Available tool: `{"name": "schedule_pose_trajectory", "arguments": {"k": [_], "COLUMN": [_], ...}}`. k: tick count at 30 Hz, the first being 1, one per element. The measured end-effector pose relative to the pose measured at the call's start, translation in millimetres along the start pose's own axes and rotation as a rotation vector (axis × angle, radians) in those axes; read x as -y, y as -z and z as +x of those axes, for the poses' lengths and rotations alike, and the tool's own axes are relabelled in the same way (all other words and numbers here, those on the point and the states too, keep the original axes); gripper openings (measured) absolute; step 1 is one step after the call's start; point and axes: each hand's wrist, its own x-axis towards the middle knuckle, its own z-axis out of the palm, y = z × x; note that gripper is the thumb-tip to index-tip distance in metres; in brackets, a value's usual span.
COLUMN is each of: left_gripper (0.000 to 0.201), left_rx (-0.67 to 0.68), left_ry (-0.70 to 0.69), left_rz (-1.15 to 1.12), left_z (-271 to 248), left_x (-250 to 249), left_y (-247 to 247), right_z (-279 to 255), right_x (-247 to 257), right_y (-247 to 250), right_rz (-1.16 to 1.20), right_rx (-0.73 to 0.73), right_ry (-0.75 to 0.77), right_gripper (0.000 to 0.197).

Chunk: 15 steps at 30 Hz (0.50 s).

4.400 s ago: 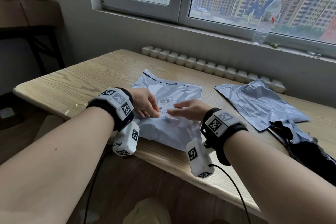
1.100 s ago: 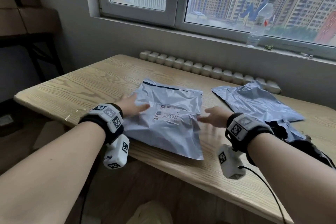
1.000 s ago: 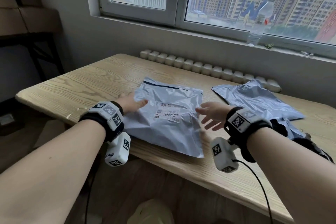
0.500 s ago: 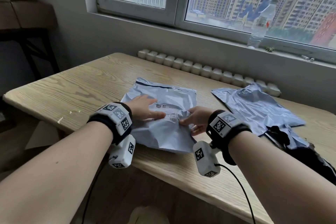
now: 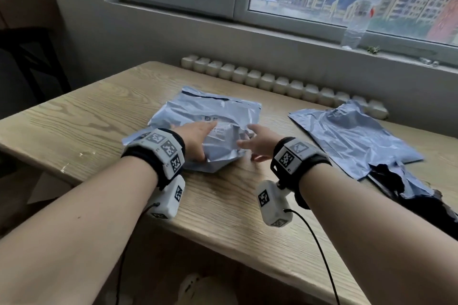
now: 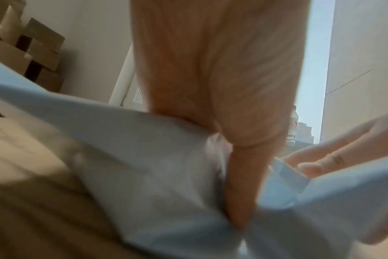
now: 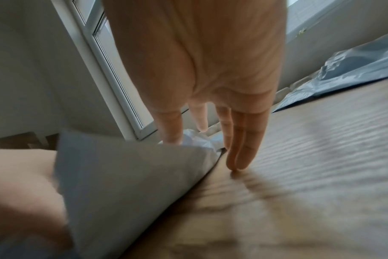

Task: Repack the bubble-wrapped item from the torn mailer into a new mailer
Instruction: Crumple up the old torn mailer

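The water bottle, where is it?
In the head view, the water bottle stands on the windowsill at the far right, against the glass, behind the table.

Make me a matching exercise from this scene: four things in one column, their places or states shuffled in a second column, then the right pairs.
Things:
1. labelled mailer
2. second grey mailer
3. plastic bottle
4. left hand

Places or states:
A. stands on the windowsill
B. lies on the table to the right, touched by no hand
C. rests on top of a mailer
D. lies on the table between both hands, its near edge lifted

Pairs: 1-D, 2-B, 3-A, 4-C
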Motion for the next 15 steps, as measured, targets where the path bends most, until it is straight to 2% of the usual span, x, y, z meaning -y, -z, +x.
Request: {"name": "schedule_pose_trajectory", "arguments": {"k": [2,4,7,15], "left_gripper": [0.094,0.082,0.081,0.071], "left_rx": [0.012,-0.032,-0.086,-0.096], "left_ry": [-0.021,-0.066,-0.124,-0.323], "left_rz": [-0.069,-0.096,0.006,0.094], "left_z": [-2.1,-2.0,8.6,20.6], "left_x": [-11.0,-27.5,-60.2,-175.7], "left_y": [10.7,21.8,27.5,22.6], "right_z": [-3.5,-10.9,-28.8,-94.3], "right_x": [-6.2,-12.8,-25.3,-82.4], "right_y": [10.1,21.3,40.2,95.2], "right_rz": [-0.057,-0.085,-0.145,-0.232], "right_rx": [-0.034,-0.06,-0.106,-0.233], "right_ry": [0.006,-0.008,-0.037,-0.162], "right_gripper": [0.068,0.067,0.064,0.05]}}
